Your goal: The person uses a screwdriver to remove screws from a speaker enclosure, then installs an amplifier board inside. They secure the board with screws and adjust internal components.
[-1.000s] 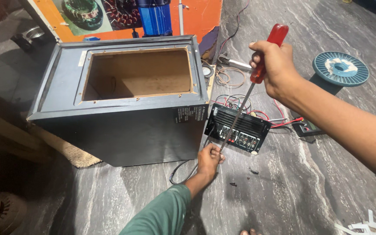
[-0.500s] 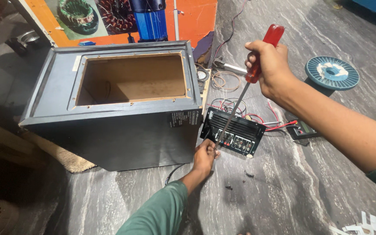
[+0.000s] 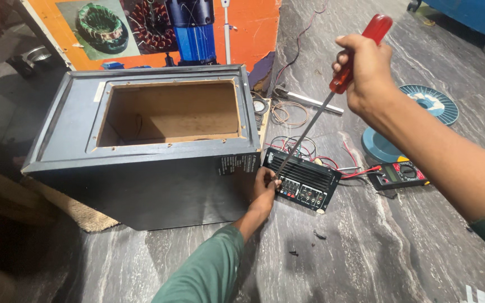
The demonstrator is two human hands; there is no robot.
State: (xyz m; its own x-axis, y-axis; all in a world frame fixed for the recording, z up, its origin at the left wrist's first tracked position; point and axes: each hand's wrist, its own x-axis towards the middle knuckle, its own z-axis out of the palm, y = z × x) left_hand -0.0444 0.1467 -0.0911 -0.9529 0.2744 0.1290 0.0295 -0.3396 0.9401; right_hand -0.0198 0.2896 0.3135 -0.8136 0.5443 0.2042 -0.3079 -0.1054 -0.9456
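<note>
**Screwdriver set against the amplifier panel beside the speaker box**

The right hand (image 3: 366, 70) is wrapped in a closed fist around the red handle of a long screwdriver (image 3: 332, 92). The shaft slopes down and to the left; its tip meets the near left corner of the amplifier panel (image 3: 304, 179). The left hand (image 3: 265, 188) rests at that same corner, fingers curled against the panel edge just beside the tip. Whether it pinches the tip or only steadies the panel cannot be told.

The panel is black, lies on the grey marbled floor (image 3: 377, 247) and touches the right side of the speaker box (image 3: 147, 146). The box is dark, with an open rectangular cut-out showing bare wood inside. Red and black wires (image 3: 298, 143) run from the panel's far edge. A multimeter (image 3: 398, 174) lies just right of the panel. A blue spool (image 3: 428, 104) lies further right. A few small dark bits (image 3: 318, 235) lie on the floor near the panel.
</note>
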